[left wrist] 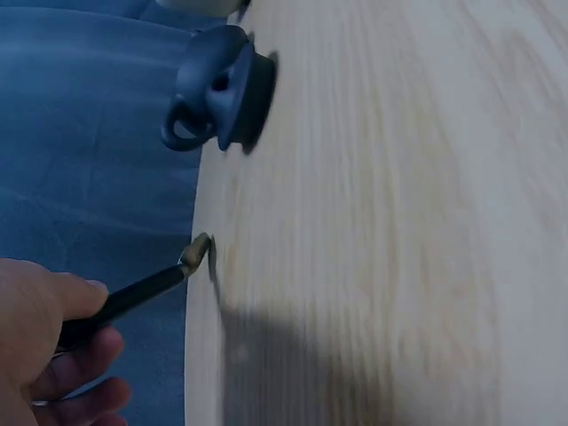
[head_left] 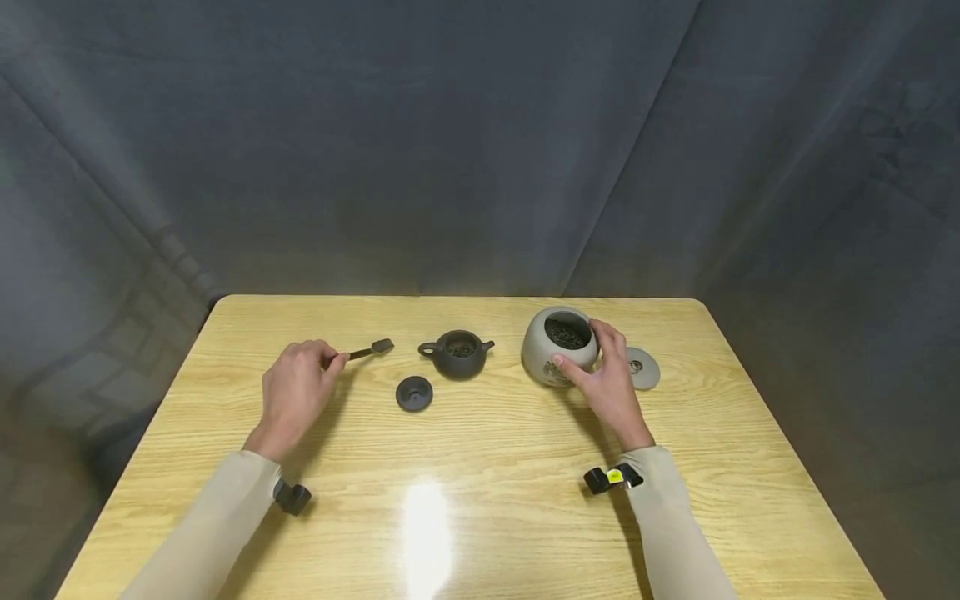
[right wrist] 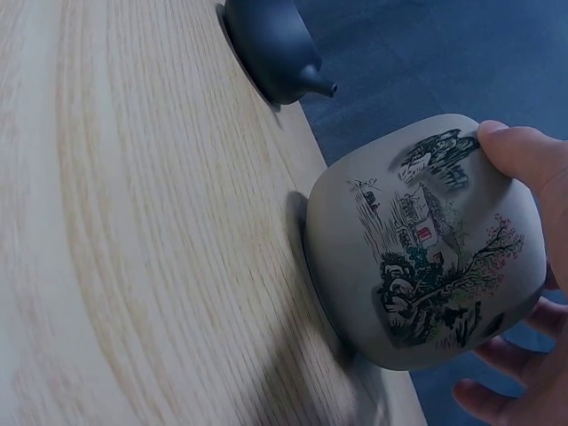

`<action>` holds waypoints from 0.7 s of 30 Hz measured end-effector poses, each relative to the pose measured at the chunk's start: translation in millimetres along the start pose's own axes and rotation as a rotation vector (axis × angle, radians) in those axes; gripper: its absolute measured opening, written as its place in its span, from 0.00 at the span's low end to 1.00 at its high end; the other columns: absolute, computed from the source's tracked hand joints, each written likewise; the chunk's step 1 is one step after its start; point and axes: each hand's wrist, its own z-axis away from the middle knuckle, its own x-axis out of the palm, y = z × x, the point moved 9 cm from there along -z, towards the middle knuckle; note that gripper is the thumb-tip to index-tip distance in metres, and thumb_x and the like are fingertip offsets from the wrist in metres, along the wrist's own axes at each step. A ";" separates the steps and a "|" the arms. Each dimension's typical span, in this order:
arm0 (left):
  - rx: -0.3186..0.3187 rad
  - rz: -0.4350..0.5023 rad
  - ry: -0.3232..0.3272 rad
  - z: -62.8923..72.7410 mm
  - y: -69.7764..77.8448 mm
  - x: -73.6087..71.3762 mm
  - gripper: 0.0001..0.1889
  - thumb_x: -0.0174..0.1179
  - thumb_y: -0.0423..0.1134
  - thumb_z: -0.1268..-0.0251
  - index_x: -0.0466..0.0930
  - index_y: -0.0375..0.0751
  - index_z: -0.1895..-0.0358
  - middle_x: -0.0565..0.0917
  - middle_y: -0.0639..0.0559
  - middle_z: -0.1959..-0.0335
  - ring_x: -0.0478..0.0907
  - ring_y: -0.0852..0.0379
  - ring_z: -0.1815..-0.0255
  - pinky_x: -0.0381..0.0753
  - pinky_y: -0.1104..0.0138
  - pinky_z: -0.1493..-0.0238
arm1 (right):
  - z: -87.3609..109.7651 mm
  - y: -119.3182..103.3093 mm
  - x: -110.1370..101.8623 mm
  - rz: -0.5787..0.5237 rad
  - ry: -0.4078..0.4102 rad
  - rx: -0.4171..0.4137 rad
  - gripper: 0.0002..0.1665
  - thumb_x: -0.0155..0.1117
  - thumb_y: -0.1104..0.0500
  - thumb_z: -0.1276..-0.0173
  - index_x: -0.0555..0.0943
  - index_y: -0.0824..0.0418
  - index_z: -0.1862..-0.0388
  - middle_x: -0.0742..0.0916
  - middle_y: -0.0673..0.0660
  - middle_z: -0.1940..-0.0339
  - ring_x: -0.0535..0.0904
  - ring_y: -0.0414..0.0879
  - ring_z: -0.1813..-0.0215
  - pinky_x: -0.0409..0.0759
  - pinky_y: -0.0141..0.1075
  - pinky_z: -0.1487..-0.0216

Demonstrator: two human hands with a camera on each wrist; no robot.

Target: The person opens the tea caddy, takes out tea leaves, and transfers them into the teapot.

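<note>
My left hand (head_left: 298, 385) grips the dark handle of a small tea scoop (head_left: 382, 345), whose flat head points toward the teapot. In the left wrist view the scoop (left wrist: 146, 293) is pinched between thumb and fingers, its tip above the wood. Around the right side of a grey tea jar (head_left: 542, 354) curls my right hand (head_left: 611, 387), thumb at the front near the rim. Dark loose tea leaves (head_left: 567, 334) show inside the jar. Its outer wall, painted with a landscape, faces the right wrist view. A small dark teapot (head_left: 459, 365) stands uncovered between the hands, with leaves inside.
The teapot's dark round lid (head_left: 414, 393) lies in front of it, to the left. Behind my right hand lies the jar's grey lid (head_left: 645, 369), partly covered. Everything rests on a light wooden table (head_left: 517, 500), with a dark curtain (head_left: 450, 167) behind its far edge.
</note>
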 end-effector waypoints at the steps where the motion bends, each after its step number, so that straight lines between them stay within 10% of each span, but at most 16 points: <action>1: 0.001 -0.017 -0.017 0.9 -1.4 1.5 0.12 0.68 0.43 0.25 0.90 0.35 0.62 0.91 0.41 0.67 0.83 0.44 0.65 0.80 0.53 0.72 | 0.0 0.2 0.0 0.002 0.001 0.000 0.57 0.77 0.42 0.31 0.58 0.57 0.13 0.61 0.64 0.14 0.60 0.65 0.14 0.62 0.67 0.17; 11: -0.002 -0.139 -0.311 12.9 -9.0 29.9 0.12 0.69 0.43 0.27 0.90 0.35 0.62 0.86 0.47 0.73 0.73 0.51 0.71 0.69 0.63 0.76 | -0.9 -1.1 -0.3 -0.002 0.010 -0.003 0.57 0.78 0.43 0.31 0.58 0.57 0.13 0.62 0.63 0.14 0.60 0.65 0.14 0.62 0.66 0.17; 21: -0.054 -0.123 -0.466 15.8 -6.0 48.7 0.12 0.66 0.42 0.29 0.88 0.38 0.69 0.83 0.50 0.77 0.73 0.53 0.75 0.68 0.64 0.77 | -0.9 -1.3 -0.3 0.006 0.012 -0.009 0.57 0.78 0.43 0.32 0.59 0.57 0.13 0.62 0.63 0.14 0.60 0.64 0.14 0.62 0.66 0.17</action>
